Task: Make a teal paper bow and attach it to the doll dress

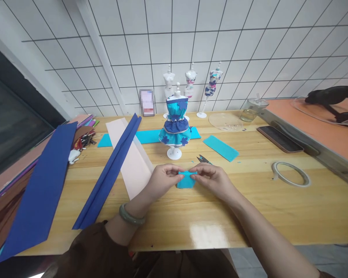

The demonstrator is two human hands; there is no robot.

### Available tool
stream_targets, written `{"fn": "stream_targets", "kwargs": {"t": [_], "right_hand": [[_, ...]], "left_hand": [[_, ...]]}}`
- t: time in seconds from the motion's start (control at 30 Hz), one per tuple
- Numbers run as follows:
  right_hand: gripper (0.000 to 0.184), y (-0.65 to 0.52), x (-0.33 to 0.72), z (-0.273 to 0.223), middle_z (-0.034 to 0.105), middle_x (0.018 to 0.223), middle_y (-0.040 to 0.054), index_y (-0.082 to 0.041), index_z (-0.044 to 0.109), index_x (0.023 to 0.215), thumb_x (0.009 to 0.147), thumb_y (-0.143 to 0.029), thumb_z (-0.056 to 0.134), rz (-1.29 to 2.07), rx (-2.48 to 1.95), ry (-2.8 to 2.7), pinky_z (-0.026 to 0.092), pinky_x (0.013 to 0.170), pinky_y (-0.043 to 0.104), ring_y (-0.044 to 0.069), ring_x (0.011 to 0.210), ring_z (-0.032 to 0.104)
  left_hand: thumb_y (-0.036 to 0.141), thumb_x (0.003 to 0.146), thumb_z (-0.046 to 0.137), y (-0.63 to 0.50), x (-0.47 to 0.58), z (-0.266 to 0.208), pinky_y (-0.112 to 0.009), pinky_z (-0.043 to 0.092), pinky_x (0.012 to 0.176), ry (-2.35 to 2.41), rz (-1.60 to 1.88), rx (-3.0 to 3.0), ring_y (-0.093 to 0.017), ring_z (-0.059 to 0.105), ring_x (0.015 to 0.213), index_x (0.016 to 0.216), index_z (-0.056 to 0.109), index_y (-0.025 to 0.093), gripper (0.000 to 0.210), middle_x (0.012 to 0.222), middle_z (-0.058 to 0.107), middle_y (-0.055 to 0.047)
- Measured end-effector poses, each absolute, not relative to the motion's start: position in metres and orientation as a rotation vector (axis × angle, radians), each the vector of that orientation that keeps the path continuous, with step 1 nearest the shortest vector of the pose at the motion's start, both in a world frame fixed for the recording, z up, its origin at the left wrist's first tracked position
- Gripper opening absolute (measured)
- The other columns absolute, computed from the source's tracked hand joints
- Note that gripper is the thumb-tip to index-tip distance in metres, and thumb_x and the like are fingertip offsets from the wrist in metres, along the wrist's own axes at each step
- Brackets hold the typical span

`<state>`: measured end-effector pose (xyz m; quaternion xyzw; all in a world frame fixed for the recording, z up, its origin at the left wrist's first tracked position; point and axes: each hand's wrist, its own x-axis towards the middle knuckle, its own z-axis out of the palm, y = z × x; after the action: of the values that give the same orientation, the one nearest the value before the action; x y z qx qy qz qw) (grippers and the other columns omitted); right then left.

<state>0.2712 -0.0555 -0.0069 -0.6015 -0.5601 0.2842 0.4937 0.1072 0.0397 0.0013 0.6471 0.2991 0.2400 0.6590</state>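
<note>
A small piece of turquoise crepe paper [186, 183] is pinched by its top edge between both my hands, just above the table. My left hand [164, 179] grips its left corner with thumb and fingers closed. On the right corner, my right hand [216, 180] closes in a similar pinch. Just beyond my hands stands a miniature dress form [174, 125] in a blue and turquoise layered dress. Small dark scissors [203, 159] lie behind my right hand, their handles hidden by it. A turquoise paper strip [220, 148] lies flat farther right.
Dark blue folded paper [110, 170] and pale pink paper [133, 162] lie at left, near a larger blue sheet [43, 185]. To the right are a tape roll [291, 174], a phone [280, 139] and a glass cup [253, 110]. Several dress forms [213, 83] stand along the wall.
</note>
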Motion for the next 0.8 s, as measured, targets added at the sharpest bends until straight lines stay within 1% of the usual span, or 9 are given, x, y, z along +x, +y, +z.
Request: {"fn": "stream_targets", "kwargs": {"t": [0.13, 0.27, 0.4, 0.53, 0.67, 0.8], "right_hand": [[0.020, -0.055, 0.272, -0.007, 0.064, 0.082, 0.0048, -0.021, 0.069, 0.089, 0.074, -0.032, 0.063, 0.678, -1.473, -1.366, 0.047, 0.067, 0.031, 0.017, 0.073, 0.057], [0.021, -0.053, 0.273, -0.012, 0.061, 0.078, 0.0036, -0.020, 0.069, 0.090, 0.073, -0.031, 0.064, 0.650, -1.469, -1.366, 0.047, 0.064, 0.029, 0.015, 0.068, 0.056], [0.024, -0.051, 0.275, -0.020, 0.060, 0.080, 0.0034, -0.020, 0.067, 0.093, 0.072, -0.032, 0.065, 0.669, -1.458, -1.322, 0.048, 0.064, 0.029, 0.014, 0.068, 0.056], [0.028, -0.049, 0.275, -0.024, 0.060, 0.085, 0.0040, -0.020, 0.065, 0.095, 0.070, -0.032, 0.067, 0.698, -1.416, -1.255, 0.050, 0.067, 0.031, 0.014, 0.071, 0.057], [0.030, -0.048, 0.274, -0.024, 0.061, 0.077, 0.0027, -0.020, 0.064, 0.094, 0.068, -0.032, 0.069, 0.729, -1.385, -1.153, 0.050, 0.069, 0.032, 0.015, 0.071, 0.058], [0.034, -0.048, 0.272, -0.022, 0.063, 0.078, 0.0033, -0.019, 0.063, 0.093, 0.064, -0.036, 0.071, 0.743, -1.381, -1.102, 0.050, 0.069, 0.031, 0.015, 0.071, 0.059]], "left_hand": [[0.029, 0.062, 0.070, 0.041, 0.107, 0.002, -0.026, 0.049, 0.060, 0.696, 0.550, 1.495, -0.015, 0.061, 0.065, 0.082, 0.067, 0.011, 0.027, 0.073, 0.067, -0.005], [0.029, 0.062, 0.070, 0.042, 0.107, 0.000, -0.026, 0.049, 0.059, 0.701, 0.554, 1.497, -0.014, 0.060, 0.064, 0.083, 0.067, 0.011, 0.028, 0.073, 0.067, -0.005], [0.028, 0.063, 0.070, 0.041, 0.108, 0.000, -0.026, 0.049, 0.060, 0.694, 0.567, 1.502, -0.015, 0.061, 0.066, 0.084, 0.067, 0.010, 0.028, 0.074, 0.068, -0.006], [0.028, 0.063, 0.070, 0.041, 0.108, 0.002, -0.026, 0.049, 0.062, 0.714, 0.585, 1.522, -0.016, 0.061, 0.067, 0.083, 0.067, 0.011, 0.027, 0.075, 0.068, -0.006], [0.030, 0.061, 0.071, 0.041, 0.108, 0.004, -0.028, 0.050, 0.066, 0.702, 0.600, 1.498, -0.016, 0.062, 0.070, 0.081, 0.068, 0.012, 0.027, 0.077, 0.069, -0.006], [0.030, 0.059, 0.072, 0.041, 0.108, 0.004, -0.029, 0.051, 0.071, 0.710, 0.618, 1.482, -0.017, 0.063, 0.073, 0.079, 0.069, 0.013, 0.027, 0.078, 0.070, -0.006]]}}
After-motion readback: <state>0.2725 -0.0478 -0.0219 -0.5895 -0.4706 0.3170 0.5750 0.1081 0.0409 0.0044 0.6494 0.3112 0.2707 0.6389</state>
